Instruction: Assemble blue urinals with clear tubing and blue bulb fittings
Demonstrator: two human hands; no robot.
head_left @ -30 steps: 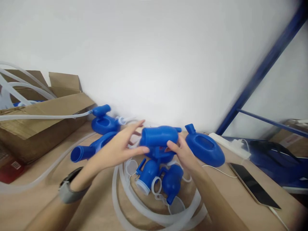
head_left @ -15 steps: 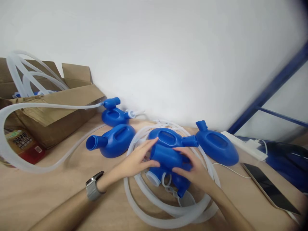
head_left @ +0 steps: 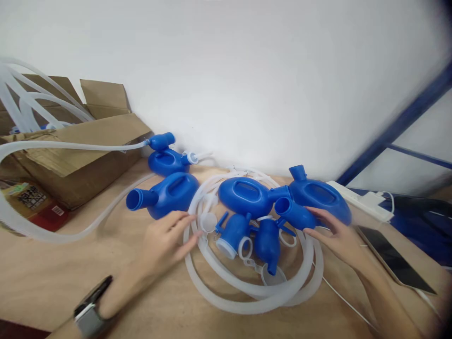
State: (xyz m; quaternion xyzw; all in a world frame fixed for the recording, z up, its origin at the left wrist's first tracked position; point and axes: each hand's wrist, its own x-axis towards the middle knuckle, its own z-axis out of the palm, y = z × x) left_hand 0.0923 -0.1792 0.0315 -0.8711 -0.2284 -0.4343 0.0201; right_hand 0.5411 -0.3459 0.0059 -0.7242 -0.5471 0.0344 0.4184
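My left hand is over the left side of the coiled clear hose, fingers apart and holding nothing. On the right, my right hand grips the end of a blue cup-like piece between thumb and fingers, its open mouth facing left. Inside the coil lie two smaller blue pieces, one with a white rim and one with a narrow spout, beside a clear lid. A blue bottle lies behind them, another behind my right hand, and a third to the left.
A cardboard box with hoses stands at the left, a red and yellow package before it. Near the wall is another blue bottle with a hosed piece on top. A phone and a white power strip lie at the right.
My left hand has come off the blue piece and moved left. My right hand has carried that piece right, uncovering the small blue pieces. The view has shifted slightly.
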